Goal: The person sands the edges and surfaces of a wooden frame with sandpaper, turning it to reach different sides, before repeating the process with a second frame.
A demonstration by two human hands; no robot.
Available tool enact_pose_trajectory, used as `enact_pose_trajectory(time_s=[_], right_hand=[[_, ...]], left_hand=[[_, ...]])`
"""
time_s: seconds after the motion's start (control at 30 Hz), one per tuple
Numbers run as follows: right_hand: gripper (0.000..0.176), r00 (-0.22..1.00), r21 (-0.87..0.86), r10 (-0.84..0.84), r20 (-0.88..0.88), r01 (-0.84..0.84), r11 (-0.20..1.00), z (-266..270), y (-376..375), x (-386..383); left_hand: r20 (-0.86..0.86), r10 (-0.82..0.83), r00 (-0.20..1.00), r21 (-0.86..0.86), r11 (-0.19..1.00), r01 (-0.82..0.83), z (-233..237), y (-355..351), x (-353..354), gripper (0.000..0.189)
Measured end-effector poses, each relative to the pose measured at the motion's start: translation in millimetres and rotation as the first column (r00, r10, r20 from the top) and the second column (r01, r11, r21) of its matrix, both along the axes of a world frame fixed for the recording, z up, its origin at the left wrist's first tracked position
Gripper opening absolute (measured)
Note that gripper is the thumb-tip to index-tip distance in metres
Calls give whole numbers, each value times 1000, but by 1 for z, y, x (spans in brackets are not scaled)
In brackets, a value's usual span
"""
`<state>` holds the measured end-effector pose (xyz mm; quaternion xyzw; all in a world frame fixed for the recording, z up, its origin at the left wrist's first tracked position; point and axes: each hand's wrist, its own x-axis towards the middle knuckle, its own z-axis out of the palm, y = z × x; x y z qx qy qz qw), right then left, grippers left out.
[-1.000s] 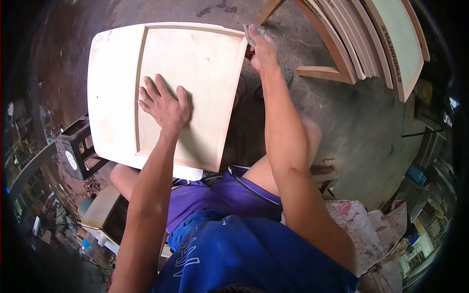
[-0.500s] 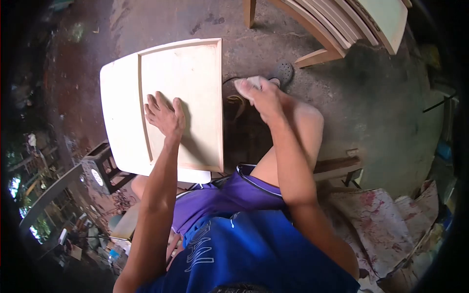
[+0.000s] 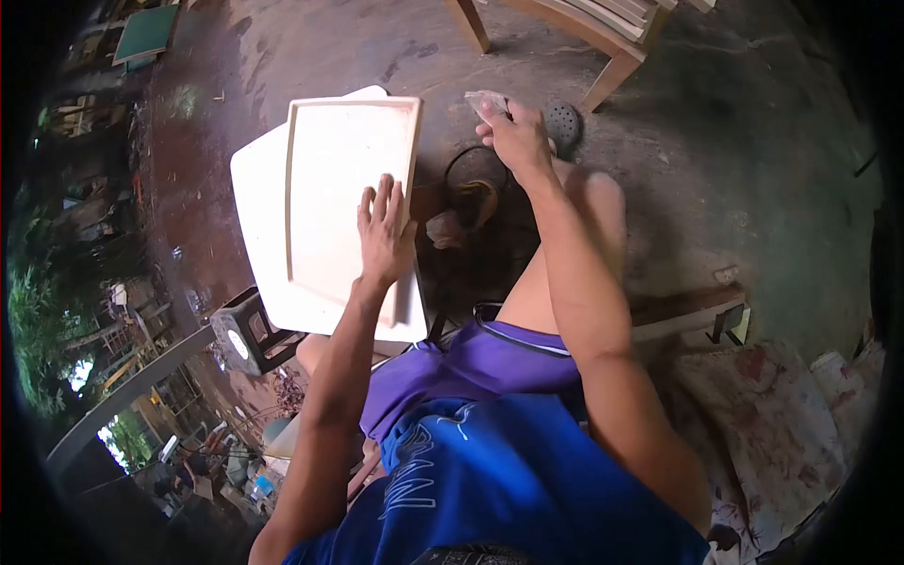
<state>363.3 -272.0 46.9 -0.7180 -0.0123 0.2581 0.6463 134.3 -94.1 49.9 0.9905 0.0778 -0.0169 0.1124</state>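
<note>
A pale framed wooden panel point(image 3: 334, 179) with a raised rim lies over a white board point(image 3: 259, 207) in front of my lap. My left hand point(image 3: 384, 235) rests on the panel near its right edge, fingers stretched out over the face and thumb toward the rim. Out to the right, above my knee, my right hand point(image 3: 520, 137) is closed around a whitish crumpled sheet point(image 3: 487, 102), which sticks out past the fingers. Its material is too blurred to name. Below that hand, a dark cord point(image 3: 452, 169) curves across the floor.
A wooden rack point(image 3: 603, 42) with several pale panels stands at the top right. A dark plastic crate point(image 3: 247, 330) is left of the board. A grey perforated clog point(image 3: 563, 124) shows beyond my right hand. Stained cloth point(image 3: 763, 405) lies at lower right, clutter point(image 3: 202, 452) at lower left.
My left hand has shifted from the panel's middle to its right edge, fingers still stretched out. My right hand has moved up a little with the whitish sheet. The view has shifted.
</note>
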Motion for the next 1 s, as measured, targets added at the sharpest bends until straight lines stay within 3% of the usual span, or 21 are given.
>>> enact_pose_trajectory(time_s=[0.1,0.17,0.2,0.27,0.33,0.4,0.43,0.47,0.5,0.57,0.63,0.67,0.77,0.8,0.9,0.93,1.0], right_hand=[[32,993,-15,-6,116,8,1000,-10,7,-3],[30,950,-35,60,305,-52,998,-20,15,-8],[30,954,-33,63,293,-55,998,-17,18,-12],[32,970,-95,234,-66,-240,966,-2,24,-13],[32,955,-170,293,-34,-295,940,2,29,-22],[32,935,-251,353,5,-341,906,-8,36,-34],[32,920,-182,310,241,-271,945,-28,41,-48],[32,855,-96,239,461,-220,971,-40,45,-56],[32,850,-104,251,463,-229,968,-40,44,-61],[40,603,-311,436,668,-307,900,-33,39,-81],[48,569,-445,558,604,-341,828,-21,32,-108],[56,638,-461,543,546,-312,831,-23,33,-120],[61,630,-540,560,538,-252,803,-14,40,-128],[63,657,-579,609,446,-307,755,-6,45,-125],[63,721,-470,578,383,-386,793,-16,62,-106],[56,778,-438,589,219,-462,772,-5,61,-98],[52,803,-388,564,192,-466,795,-15,61,-90]], left_hand=[[-126,30,992,-32,999,-34,14,19,-55,58],[-147,32,989,-50,998,-40,14,26,-87,57],[-159,46,986,-60,997,-56,17,27,-98,56],[-173,61,983,-72,995,-75,21,26,-103,55],[-69,-39,997,-23,999,38,25,21,-89,56],[-2,48,999,-61,997,-48,19,11,-64,60],[63,135,989,-101,987,-128,16,6,-50,64],[65,119,991,-86,990,-113,14,2,-34,70],[68,105,992,-72,992,-100,10,-1,-20,76],[55,147,988,-138,981,-139,-8,-6,-8,80],[-54,190,980,105,977,-184,-17,-14,-1,82],[-39,204,978,30,979,-203,-21,-11,-4,81],[-70,210,975,58,977,-206,-21,-9,-4,80],[-41,205,978,58,977,-203,-23,-7,-3,82],[-21,207,978,30,978,-206,-22,-9,-5,79],[-16,208,978,33,978,-208,-24,-9,-4,79],[67,193,979,42,980,-196,-27,-9,-6,73]])
